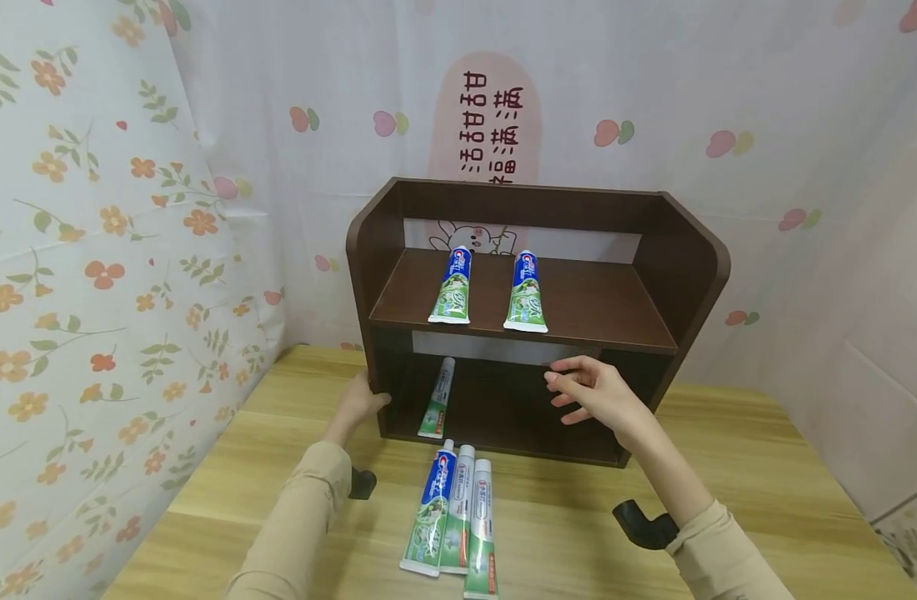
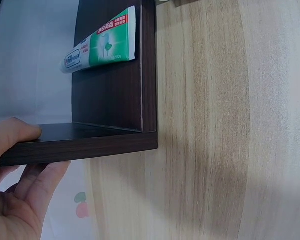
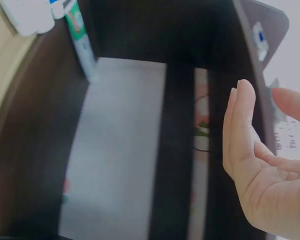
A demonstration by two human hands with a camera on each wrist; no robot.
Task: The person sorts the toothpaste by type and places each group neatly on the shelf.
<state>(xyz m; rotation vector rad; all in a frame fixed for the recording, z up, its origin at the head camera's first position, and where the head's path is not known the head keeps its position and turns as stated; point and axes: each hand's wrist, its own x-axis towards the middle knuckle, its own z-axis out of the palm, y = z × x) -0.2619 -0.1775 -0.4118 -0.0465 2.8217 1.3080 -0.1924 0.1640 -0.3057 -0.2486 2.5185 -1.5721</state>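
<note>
Left grip (image 1: 359, 406) pinches the shelf unit's side panel (image 1: 376, 242), prob to steady it, while the right grip (image 1: 597, 396)'s loosely spread, holding nothing.

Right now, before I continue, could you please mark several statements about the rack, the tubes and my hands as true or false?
1. Two toothpaste tubes lie on the upper shelf. True.
2. The lower shelf holds three tubes. False: the lower shelf holds one tube.
3. Your left hand grips the side panel. True.
4. Your right hand grips a tube. False: your right hand holds nothing.
</note>
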